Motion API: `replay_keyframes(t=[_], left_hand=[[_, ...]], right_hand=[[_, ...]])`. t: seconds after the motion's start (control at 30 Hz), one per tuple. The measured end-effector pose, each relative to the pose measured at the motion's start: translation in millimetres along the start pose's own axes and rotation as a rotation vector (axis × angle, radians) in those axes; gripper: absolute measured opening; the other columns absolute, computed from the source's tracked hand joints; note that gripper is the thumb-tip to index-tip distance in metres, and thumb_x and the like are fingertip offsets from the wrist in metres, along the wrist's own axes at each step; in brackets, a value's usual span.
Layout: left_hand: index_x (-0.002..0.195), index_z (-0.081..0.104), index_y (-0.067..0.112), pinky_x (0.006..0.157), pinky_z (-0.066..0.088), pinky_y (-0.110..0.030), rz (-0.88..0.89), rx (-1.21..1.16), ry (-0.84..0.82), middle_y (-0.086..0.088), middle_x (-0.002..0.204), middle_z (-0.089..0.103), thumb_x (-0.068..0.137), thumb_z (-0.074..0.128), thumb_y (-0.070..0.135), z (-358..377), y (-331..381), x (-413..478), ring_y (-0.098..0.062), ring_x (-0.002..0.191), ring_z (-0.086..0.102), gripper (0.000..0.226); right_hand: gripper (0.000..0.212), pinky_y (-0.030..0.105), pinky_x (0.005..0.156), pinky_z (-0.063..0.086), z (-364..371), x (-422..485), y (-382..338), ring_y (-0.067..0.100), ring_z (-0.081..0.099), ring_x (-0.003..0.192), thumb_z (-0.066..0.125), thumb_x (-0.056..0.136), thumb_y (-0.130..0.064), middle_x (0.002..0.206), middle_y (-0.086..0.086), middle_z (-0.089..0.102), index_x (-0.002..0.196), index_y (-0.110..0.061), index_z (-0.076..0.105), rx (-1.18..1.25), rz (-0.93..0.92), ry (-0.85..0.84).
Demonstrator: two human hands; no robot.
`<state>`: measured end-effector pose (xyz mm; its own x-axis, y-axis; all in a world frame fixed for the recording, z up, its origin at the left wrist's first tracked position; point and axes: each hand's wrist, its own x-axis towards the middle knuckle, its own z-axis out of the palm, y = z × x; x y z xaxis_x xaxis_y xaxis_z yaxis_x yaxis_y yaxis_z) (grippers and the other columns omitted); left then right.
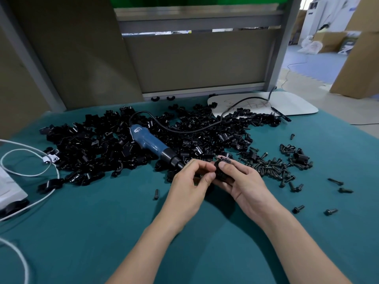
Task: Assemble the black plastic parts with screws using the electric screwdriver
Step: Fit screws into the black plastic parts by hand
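left hand (189,180) | right hand (243,182) | both pinch one glossy black plastic part (221,173) | blue screwdriver (148,140) lies on teal cloth (98,226)

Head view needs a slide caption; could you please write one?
Left hand and right hand hold a black part; screwdriver lies nearby.

I'm looking at a teal-covered table (102,232). Beyond the left hand (190,179) a wide heap of black plastic parts (98,144) spreads over the cloth. The blue electric screwdriver (151,143) lies across it, nose just beside that hand. Out past the right hand (240,181), black screws (274,169) lie scattered. One lone screw (156,194) sits just left of the left hand. Far left, a white cable (30,175) loops by what may be a white box (8,187). A white board (287,103) lies well beyond the right hand.
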<state>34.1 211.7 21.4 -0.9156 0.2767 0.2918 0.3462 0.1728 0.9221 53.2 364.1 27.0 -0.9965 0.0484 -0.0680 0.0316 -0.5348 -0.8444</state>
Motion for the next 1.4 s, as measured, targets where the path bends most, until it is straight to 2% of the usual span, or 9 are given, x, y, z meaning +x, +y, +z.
replay_keyframes(t=[0.1,0.23,0.47,0.6,0.73,1.0,1.2,1.3,1.4], left_hand=[[0.102,0.065,0.036,0.073,0.053,-0.022,-0.059,-0.067,0.008,0.018,0.098,0.070,0.097,0.066,0.026,-0.7,0.9,-0.1,-0.003,0.086,0.064,0.011],[0.088,0.068,0.033,0.054,0.042,-0.013,-0.137,0.030,0.022,0.014,0.067,0.065,0.098,0.064,0.036,-1.1,-2.3,-0.7,-0.001,0.058,0.056,0.011],[0.099,0.067,0.028,0.079,0.049,-0.015,0.095,0.176,-0.042,0.019,0.101,0.065,0.096,0.066,0.010,-4.4,0.7,-0.4,-0.004,0.095,0.063,0.018],[0.106,0.060,0.038,0.068,0.049,-0.017,-0.010,0.052,-0.018,0.021,0.100,0.065,0.095,0.068,0.031,-2.6,3.3,-1.1,-0.003,0.080,0.061,0.016],[0.090,0.067,0.033,0.061,0.045,-0.013,-0.048,0.150,0.003,0.017,0.079,0.068,0.096,0.065,0.040,-4.4,0.4,-0.4,0.000,0.066,0.058,0.009],[0.092,0.064,0.023,0.079,0.044,-0.011,0.105,0.179,-0.042,0.017,0.098,0.063,0.094,0.067,0.007,-5.7,3.9,-0.5,-0.002,0.096,0.061,0.017],[0.092,0.065,0.035,0.063,0.043,-0.011,-0.028,0.181,0.017,0.022,0.084,0.067,0.095,0.064,0.041,-5.9,1.4,-0.1,-0.001,0.074,0.060,0.008],[0.087,0.067,0.033,0.060,0.041,-0.010,-0.035,0.215,-0.015,0.024,0.077,0.066,0.096,0.064,0.039,-7.2,-1.6,1.3,0.002,0.069,0.060,0.011],[0.093,0.065,0.032,0.070,0.044,-0.007,0.054,0.250,-0.046,0.022,0.091,0.067,0.097,0.066,0.025,-7.8,-3.4,0.8,0.003,0.085,0.063,0.008]], right_hand=[[0.017,0.029,0.080,0.061,-0.3,0.3,0.7,0.030,0.074,0.106,0.074,0.084,-0.018,0.112,0.017,0.077,0.096,-0.010,0.082,-0.016,-0.017,-0.025],[0.022,0.030,0.083,0.061,-4.4,0.8,2.7,0.028,0.073,0.110,0.080,0.082,-0.019,0.116,0.015,0.076,0.103,-0.014,0.081,-0.065,-0.039,-0.023],[0.027,0.028,0.081,0.061,-6.8,1.6,2.2,0.027,0.073,0.109,0.082,0.081,-0.020,0.115,0.015,0.076,0.107,-0.014,0.080,-0.070,-0.051,-0.013],[0.023,0.028,0.082,0.060,-4.9,1.3,2.0,0.027,0.074,0.109,0.081,0.085,-0.019,0.115,0.014,0.076,0.108,-0.018,0.079,-0.096,-0.063,-0.023],[0.029,0.032,0.086,0.061,-4.2,0.9,2.9,0.028,0.073,0.111,0.083,0.079,-0.021,0.117,0.016,0.076,0.107,-0.017,0.080,-0.104,-0.055,-0.041],[0.033,0.030,0.083,0.060,-3.9,0.0,1.0,0.026,0.073,0.109,0.082,0.076,-0.024,0.116,0.016,0.076,0.108,-0.016,0.080,-0.091,-0.050,-0.042],[0.032,0.032,0.088,0.060,-4.4,-1.2,-0.6,0.029,0.072,0.113,0.081,0.081,-0.021,0.118,0.017,0.075,0.112,-0.014,0.078,-0.077,-0.060,-0.059],[0.027,0.031,0.088,0.060,-4.0,-1.6,-0.7,0.027,0.073,0.112,0.081,0.081,-0.019,0.117,0.015,0.076,0.108,-0.018,0.080,-0.100,-0.049,-0.059],[0.028,0.030,0.085,0.061,-4.6,-0.8,-0.8,0.027,0.073,0.109,0.082,0.079,-0.019,0.115,0.016,0.076,0.106,-0.017,0.081,-0.083,-0.032,-0.050]])
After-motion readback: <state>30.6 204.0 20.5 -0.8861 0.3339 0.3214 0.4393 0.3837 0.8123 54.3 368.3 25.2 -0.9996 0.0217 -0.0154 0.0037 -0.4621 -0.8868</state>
